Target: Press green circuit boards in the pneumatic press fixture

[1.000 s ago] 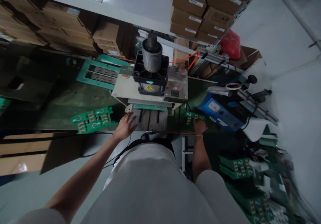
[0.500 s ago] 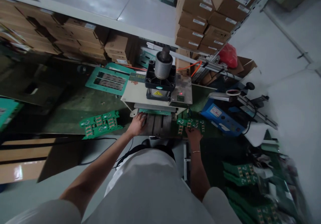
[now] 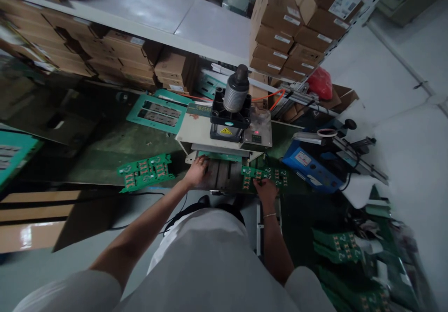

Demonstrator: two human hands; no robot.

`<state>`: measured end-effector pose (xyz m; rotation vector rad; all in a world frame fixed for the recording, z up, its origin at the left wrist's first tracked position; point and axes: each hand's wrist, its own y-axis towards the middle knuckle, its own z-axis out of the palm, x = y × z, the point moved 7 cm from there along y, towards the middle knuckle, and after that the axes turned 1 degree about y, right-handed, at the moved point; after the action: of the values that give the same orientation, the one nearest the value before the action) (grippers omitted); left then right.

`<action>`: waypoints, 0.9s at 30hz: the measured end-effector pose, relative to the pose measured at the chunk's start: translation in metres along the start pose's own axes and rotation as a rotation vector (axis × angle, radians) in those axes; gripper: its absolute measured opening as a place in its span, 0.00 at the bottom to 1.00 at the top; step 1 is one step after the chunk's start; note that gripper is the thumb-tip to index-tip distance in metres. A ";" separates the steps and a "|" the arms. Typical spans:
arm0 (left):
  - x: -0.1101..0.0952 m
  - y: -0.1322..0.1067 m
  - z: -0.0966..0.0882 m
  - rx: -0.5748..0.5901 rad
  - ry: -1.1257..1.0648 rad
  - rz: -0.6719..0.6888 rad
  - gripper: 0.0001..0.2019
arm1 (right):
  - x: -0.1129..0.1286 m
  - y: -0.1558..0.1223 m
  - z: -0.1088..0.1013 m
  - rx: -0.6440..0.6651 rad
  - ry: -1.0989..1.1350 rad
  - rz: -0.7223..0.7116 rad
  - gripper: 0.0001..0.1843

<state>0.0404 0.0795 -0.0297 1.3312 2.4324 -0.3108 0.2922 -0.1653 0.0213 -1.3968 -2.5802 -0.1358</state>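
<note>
A bench press (image 3: pixel 229 135) with a black cylinder on top stands in front of me, and a green plate shows in its slot. My left hand (image 3: pixel 196 172) rests at the slot's left front corner, its fingers stretched over the grey metal base (image 3: pixel 224 174). To the right of the base, my right hand (image 3: pixel 266 190) grips the lower edge of a green circuit board panel (image 3: pixel 250 174). Another circuit board panel (image 3: pixel 282 176) lies just beyond it on the bench. Several more board panels (image 3: pixel 145 172) lie stacked left of the press.
A blue machine (image 3: pixel 308 162) stands to the right. More boards (image 3: pixel 338 246) are at the lower right. Teal frames (image 3: pixel 157 111) lie behind on the left. Cardboard boxes (image 3: pixel 280 37) are piled on the shelf (image 3: pixel 210 23), with others beneath. A cable hangs at the bench's front edge.
My right hand has moved slightly left with a circuit board panel, parting it from the panel beside it. My left hand stays by the slot. The view has shifted a little.
</note>
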 end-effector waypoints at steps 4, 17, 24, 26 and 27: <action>-0.004 0.006 0.003 0.013 0.007 0.000 0.24 | 0.004 0.000 -0.001 0.023 0.014 -0.024 0.18; -0.046 0.001 0.043 0.309 0.024 0.189 0.49 | 0.004 -0.003 -0.010 0.071 0.041 -0.026 0.17; -0.066 0.005 0.038 0.353 0.086 0.192 0.54 | 0.003 -0.004 -0.009 0.031 0.026 -0.030 0.18; -0.055 -0.001 0.018 0.299 0.054 0.179 0.56 | 0.005 -0.004 -0.008 0.015 0.015 -0.029 0.19; -0.043 -0.008 0.005 0.261 0.045 0.154 0.57 | 0.007 -0.005 -0.008 0.011 0.010 -0.031 0.19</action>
<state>0.0560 0.0406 -0.0174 1.6399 2.3698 -0.5791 0.2852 -0.1633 0.0306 -1.3499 -2.5913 -0.1324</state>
